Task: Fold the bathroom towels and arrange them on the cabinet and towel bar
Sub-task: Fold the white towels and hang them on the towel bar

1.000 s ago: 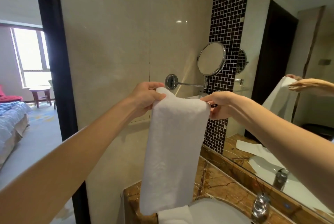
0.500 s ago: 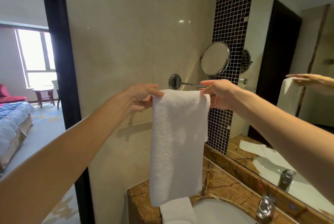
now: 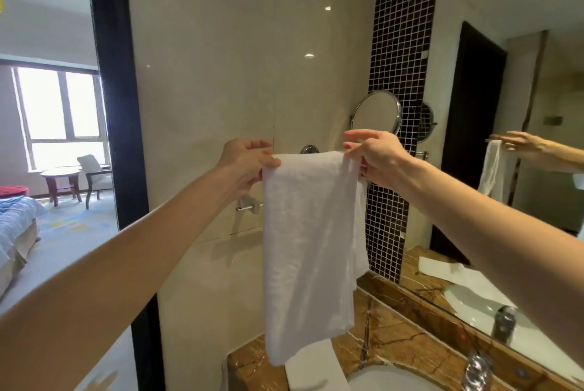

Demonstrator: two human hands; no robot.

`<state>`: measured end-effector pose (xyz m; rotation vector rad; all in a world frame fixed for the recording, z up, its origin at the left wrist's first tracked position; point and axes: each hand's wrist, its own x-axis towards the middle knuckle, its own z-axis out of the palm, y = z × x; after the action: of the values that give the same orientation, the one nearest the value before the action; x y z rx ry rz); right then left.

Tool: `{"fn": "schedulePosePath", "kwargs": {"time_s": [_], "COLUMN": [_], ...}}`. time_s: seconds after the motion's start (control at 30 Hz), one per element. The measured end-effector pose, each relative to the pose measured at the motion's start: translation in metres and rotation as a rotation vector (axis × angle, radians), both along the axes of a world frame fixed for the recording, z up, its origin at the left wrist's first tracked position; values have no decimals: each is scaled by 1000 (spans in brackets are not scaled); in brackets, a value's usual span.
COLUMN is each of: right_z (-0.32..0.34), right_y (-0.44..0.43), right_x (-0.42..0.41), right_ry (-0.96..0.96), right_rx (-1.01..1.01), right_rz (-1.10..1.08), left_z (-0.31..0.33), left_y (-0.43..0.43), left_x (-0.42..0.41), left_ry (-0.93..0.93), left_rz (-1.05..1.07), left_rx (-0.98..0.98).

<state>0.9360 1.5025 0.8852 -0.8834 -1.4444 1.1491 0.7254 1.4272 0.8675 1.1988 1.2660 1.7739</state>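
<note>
A long white towel (image 3: pixel 309 245) hangs folded over the chrome towel bar, whose round wall mount (image 3: pixel 309 149) shows just above the fold. My left hand (image 3: pixel 245 163) pinches the towel's top left corner. My right hand (image 3: pixel 374 155) grips the top right corner, where the back layer hangs a little further right. The bar itself is hidden behind the towel and my hands. A second white folded towel (image 3: pixel 316 365) lies on the brown marble cabinet top (image 3: pixel 395 340) beneath the hanging one.
A white sink (image 3: pixel 388 379) with a chrome tap (image 3: pixel 475 371) is set into the cabinet top. A round magnifying mirror (image 3: pixel 376 112) is fixed on the dark mosaic strip. A large wall mirror (image 3: pixel 512 169) fills the right. A dark door frame (image 3: pixel 110 106) opens onto a bedroom at left.
The towel has gone over the bar and now hangs from it in two layers. Both hands moved up and away to the bar. The camera came closer and tilted up.
</note>
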Motion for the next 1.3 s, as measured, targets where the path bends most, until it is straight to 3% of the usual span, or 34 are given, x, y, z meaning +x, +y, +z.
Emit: {"fn": "schedulePosePath", "kwargs": {"time_s": [0.2,0.7,1.07,1.3], "right_z": [37,122,129,141], "right_y": [4,107,191,213], "right_x": [-10,-46,-99,-119], "right_ry": [0,152,273,437], "right_rx": [46,244,232,193], "right_rz": [-20,-31,19,57], "left_z": [17,91,110,131], "left_y": [6,101,171,193], "left_x": [-4,-31,-75,-94], "left_ry": [126,216,236,199], "left_rz": [-50,185,259,263], "left_rx": [132,419,377,466]}}
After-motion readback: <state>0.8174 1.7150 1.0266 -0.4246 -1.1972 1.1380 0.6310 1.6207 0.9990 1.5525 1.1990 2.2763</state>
